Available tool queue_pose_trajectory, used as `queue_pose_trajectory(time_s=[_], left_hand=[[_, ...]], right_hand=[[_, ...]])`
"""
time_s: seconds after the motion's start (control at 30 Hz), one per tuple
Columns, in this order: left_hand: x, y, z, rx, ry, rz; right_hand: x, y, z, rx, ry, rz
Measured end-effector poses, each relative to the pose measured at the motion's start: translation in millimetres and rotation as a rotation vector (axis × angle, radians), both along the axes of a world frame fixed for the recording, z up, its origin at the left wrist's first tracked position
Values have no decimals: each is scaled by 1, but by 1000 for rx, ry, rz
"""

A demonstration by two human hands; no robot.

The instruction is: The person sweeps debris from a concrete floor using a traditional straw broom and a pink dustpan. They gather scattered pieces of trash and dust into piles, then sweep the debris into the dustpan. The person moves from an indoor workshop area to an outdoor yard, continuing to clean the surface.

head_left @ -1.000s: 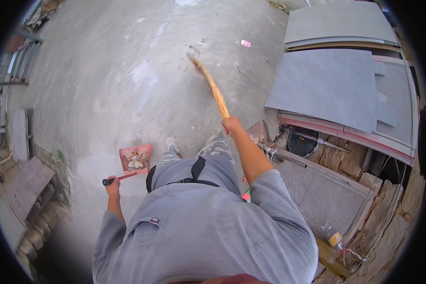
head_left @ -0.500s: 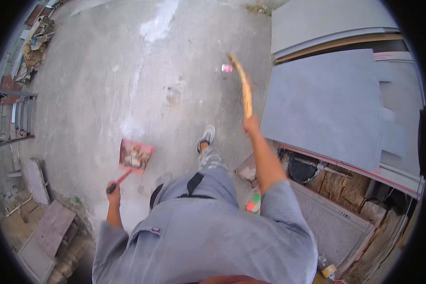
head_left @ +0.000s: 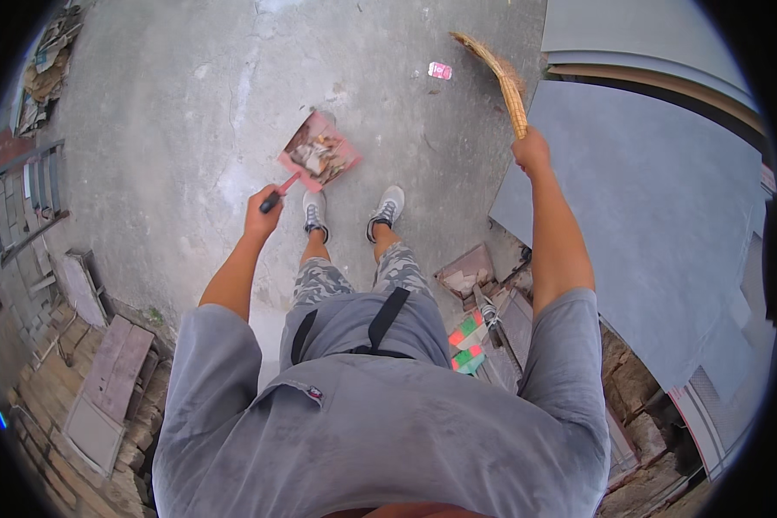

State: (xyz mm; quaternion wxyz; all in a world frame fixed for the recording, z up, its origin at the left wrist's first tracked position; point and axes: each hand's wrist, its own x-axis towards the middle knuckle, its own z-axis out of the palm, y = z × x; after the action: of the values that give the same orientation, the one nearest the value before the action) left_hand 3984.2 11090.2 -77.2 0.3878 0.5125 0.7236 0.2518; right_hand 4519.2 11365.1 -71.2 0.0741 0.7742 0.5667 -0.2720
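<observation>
Left hand gripping loaded red dustpan, right hand gripping straw broom

Small flattened packet on the concrete floor, about 12 o'clock from the person's feet, near the picture's top edge: roughly rectangular, pink-red with a pale patch. Second item, a boxy package with red, green and white panels, lies at 4 o'clock from the feet, among rubble. No screens or signs visible.
</observation>
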Motion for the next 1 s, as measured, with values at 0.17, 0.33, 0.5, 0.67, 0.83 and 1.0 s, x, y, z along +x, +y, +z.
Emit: queue_pose_trajectory(time_s=[0.17,0.33,0.5,0.67,0.83,1.0], left_hand=[[43,55,-49,-87,-92,-61],[65,94,-81,-68,-103,-89],[59,109,-92,-54,-131,-120],[45,110,-88,-90,-91,-254],[51,123,-81,-131,-38,-453],[43,120,-87,26,-88,-578]], right_hand=[[-28,-63,-4,-94,-87,137],[-68,-161,60,-148,67,136],[-42,-210,125,-360,376,-290],[-66,-269,131,-244,394,-509],[-121,-303,90,-291,287,-613],[-142,-352,115,-261,748,-924]])
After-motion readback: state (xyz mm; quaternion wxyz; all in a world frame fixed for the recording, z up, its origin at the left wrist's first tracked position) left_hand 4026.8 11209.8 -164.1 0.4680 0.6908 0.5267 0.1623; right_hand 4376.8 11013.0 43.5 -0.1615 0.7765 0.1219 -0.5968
